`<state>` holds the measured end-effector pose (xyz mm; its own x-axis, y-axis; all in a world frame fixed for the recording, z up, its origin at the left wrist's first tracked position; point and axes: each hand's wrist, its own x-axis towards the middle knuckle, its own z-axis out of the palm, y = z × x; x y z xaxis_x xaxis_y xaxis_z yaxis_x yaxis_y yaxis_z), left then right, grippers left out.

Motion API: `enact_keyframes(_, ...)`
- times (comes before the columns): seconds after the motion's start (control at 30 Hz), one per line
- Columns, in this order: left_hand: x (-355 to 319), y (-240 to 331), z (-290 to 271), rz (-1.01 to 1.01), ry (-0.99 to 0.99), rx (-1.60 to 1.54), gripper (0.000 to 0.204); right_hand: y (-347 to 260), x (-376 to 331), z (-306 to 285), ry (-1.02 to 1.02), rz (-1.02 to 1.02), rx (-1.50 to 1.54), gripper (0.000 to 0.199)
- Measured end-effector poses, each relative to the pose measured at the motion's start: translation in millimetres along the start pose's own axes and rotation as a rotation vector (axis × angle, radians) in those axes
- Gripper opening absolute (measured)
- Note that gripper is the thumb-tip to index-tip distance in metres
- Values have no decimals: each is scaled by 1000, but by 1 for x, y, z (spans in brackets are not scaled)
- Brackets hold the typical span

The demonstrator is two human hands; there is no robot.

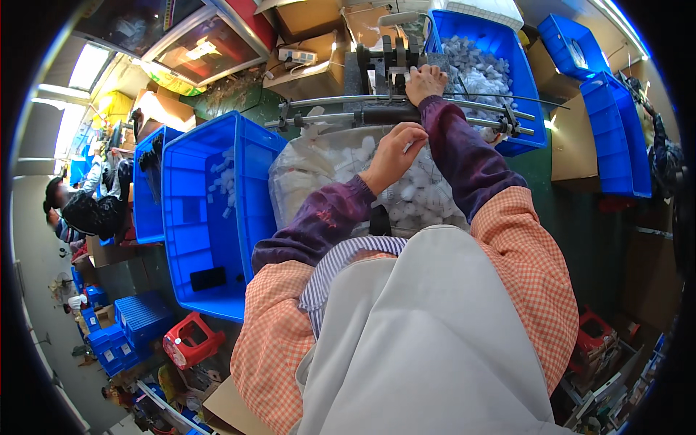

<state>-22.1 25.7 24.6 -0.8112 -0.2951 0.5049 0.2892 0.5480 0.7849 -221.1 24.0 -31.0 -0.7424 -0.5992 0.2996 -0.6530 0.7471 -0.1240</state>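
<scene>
Left grip (394, 154) curled, right grip (426, 83) at machine (399, 56), holdings unclear; white pieces (410, 193) likely light, slick, best pinched by sides

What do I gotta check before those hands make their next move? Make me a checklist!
1. Left hand away from the dark machine: ok, it is above the white pieces.
2. Right hand away from the machine: not ok, its fingers are right up at it.
3. Right hand holding a piece: cannot tell, the fingertips are too hard to see.
4. Right sleeve clear of the metal rails: not ok, it crosses over them in this view.
5. Only white pieces inside the blue tub at left: not ok, a dark flat thing is in there too.
</scene>
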Motion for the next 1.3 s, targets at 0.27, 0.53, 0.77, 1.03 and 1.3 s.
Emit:
enact_keyframes(0.27, 8, 1, -19, -242, 149, 94, 15, 26, -3, -3, 21, -14, -57, 26)
enact_keyframes(0.53, 13, -3, -20, -381, 193, -181, 12, 88, 25, -2, -200, 40, 6, 26)
enact_keyframes(0.77, 17, -3, -10, -402, 144, -286, 14, 104, 25, -59, -18, 277, -78, 22)
enact_keyframes(1.03, 24, -14, -2, -330, 166, -174, 16, 49, -57, -114, -910, -286, 1168, 26)
enact_keyframes(1.3, -24, -42, -7, 57, -607, 502, 24, 64, 3, -17, 135, -155, 197, 12)
